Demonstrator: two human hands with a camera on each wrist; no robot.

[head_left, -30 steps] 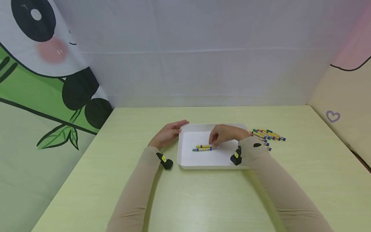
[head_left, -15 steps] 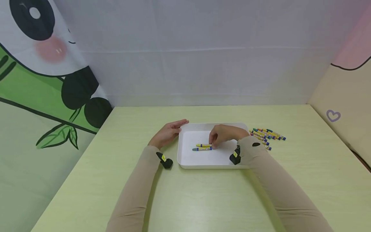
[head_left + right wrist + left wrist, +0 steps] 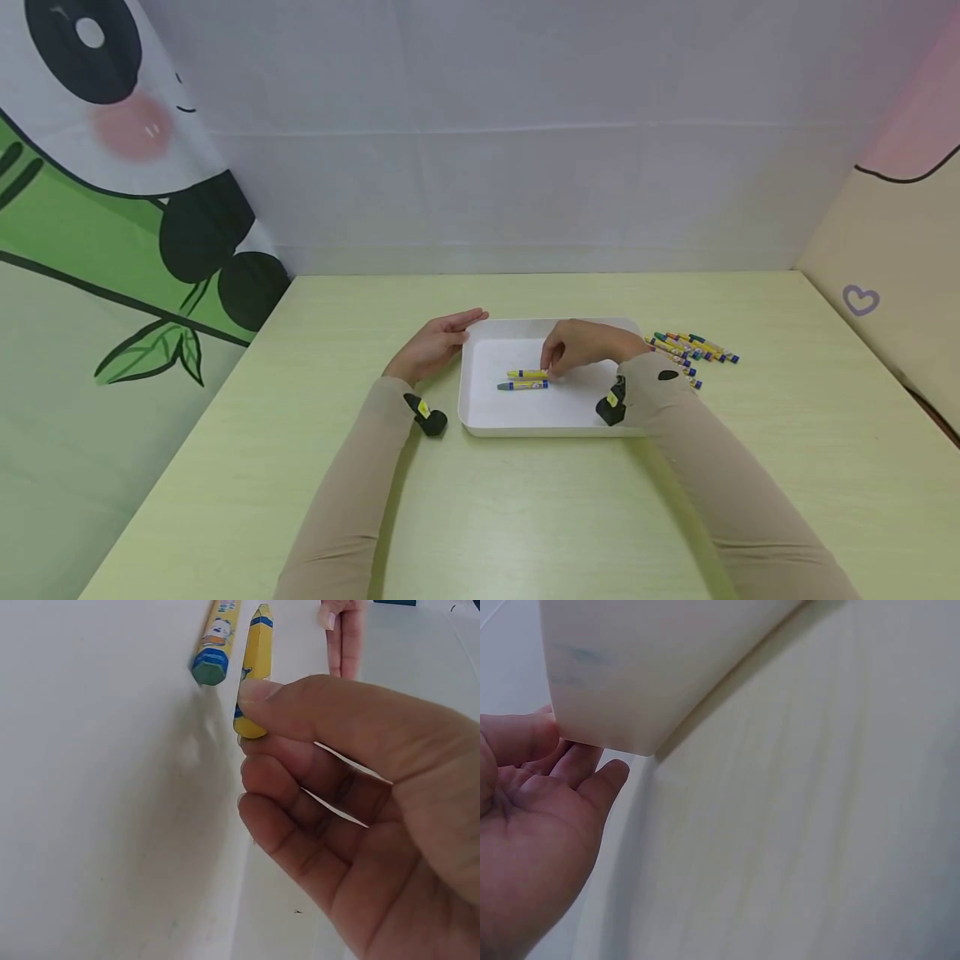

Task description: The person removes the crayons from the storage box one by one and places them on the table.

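A white tray [image 3: 480,412] sits on the table, with two crayons lying side by side inside it. My right hand [image 3: 581,343] is over the tray and pinches the near end of a yellow crayon [image 3: 259,645] between thumb and forefinger. Beside it lies a grey-green crayon [image 3: 522,386] in a yellow and blue wrapper, apart from my fingers. My left hand [image 3: 433,342] is at the tray's far left corner. In the left wrist view its thumb [image 3: 525,739] touches the tray's edge, while the other fingers pass partly behind the corner.
Several crayons [image 3: 697,350] lie in a loose group on the table [image 3: 525,517], right of the tray and partly behind the right wrist. A pale cloth wall [image 3: 525,200] stands at the back, with printed panels at both sides.
The yellow crayon has shifted very slightly in my right fingers, away from the grey-green one. My left hand and the tray stay in place.
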